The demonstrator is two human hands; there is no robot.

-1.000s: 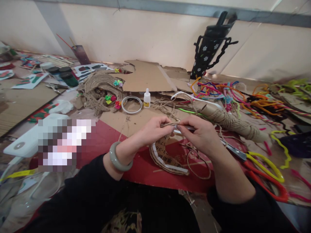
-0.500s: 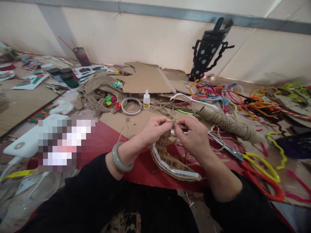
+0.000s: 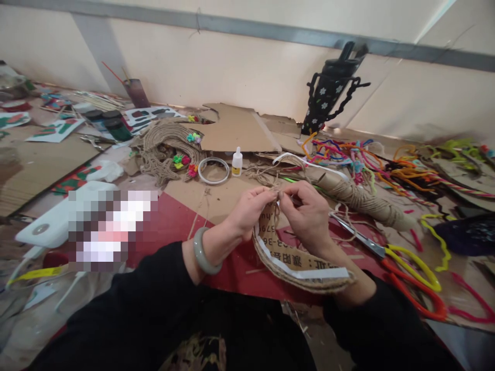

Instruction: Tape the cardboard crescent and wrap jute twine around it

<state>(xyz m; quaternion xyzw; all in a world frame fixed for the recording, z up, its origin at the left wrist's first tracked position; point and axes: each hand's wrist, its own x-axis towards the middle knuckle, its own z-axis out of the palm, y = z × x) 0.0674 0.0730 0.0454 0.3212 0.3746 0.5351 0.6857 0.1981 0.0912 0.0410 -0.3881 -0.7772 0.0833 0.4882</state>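
Cardboard crescent pinched by both hands' fingers.

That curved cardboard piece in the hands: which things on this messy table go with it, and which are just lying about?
In use:
- left hand and right hand, pinching jute twine
- curved cardboard piece, edged with twine

Lying about:
- glue bottle
- tape ring
- scissors
- pipe cleaners
- black vase
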